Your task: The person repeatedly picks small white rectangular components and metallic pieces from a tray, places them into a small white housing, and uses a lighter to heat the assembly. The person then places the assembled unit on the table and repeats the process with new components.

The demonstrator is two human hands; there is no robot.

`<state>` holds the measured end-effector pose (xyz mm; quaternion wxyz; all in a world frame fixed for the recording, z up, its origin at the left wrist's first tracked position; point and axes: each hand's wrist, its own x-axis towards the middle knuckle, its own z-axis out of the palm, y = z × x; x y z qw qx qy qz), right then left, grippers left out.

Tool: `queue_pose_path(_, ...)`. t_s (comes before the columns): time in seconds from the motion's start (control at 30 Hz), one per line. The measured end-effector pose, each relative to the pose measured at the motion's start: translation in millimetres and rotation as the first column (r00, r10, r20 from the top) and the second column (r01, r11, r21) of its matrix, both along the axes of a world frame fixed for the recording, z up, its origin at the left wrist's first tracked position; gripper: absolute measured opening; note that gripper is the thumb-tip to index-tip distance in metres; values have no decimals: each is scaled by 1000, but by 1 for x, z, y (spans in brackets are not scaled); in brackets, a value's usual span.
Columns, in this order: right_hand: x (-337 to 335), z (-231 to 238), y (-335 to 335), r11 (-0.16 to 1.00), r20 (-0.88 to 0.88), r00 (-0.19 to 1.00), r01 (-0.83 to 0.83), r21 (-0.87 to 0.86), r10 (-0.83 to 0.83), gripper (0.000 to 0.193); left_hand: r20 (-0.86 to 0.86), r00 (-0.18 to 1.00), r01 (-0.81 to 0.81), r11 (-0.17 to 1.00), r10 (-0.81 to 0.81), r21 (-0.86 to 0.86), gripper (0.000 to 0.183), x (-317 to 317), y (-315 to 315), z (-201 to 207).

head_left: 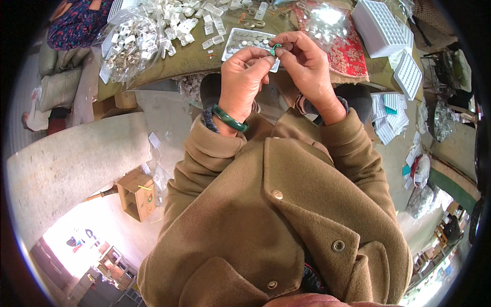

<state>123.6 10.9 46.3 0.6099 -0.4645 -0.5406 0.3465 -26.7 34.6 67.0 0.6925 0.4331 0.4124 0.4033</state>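
Over the near edge of the table, my left hand and my right hand meet fingertip to fingertip. Both pinch a small, thin green looped piece, like a cord or wire; its exact kind is too small to tell. Just beyond and partly behind my hands lies a white tray holding several small round silvery pieces. My fingers hide its right part. A dark green bangle circles my left wrist.
Clear plastic boxes are heaped at the far left, beside an open plastic bag of small parts. A red patterned cloth lies right. White gridded trays are stacked at the table's right end. Another person's patterned clothing shows far left.
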Motion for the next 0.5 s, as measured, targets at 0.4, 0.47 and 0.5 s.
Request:
queue_pose_path(0.4,-4,-5,-3,974,-496,866,-162,-159,63,10,-195,951,-119,867,240,483,7,8,-12,-3)
queue_pose_path(0.47,-2,-6,-4,974,-528,844,-187,-130,92,8,-218,941,-86,806,259,586,7,8,-12,-3)
queue_pose_path(0.5,-1,-6,-4,973,-548,828,-206,-107,115,7,-225,937,-70,775,268,628,7,8,-12,-4)
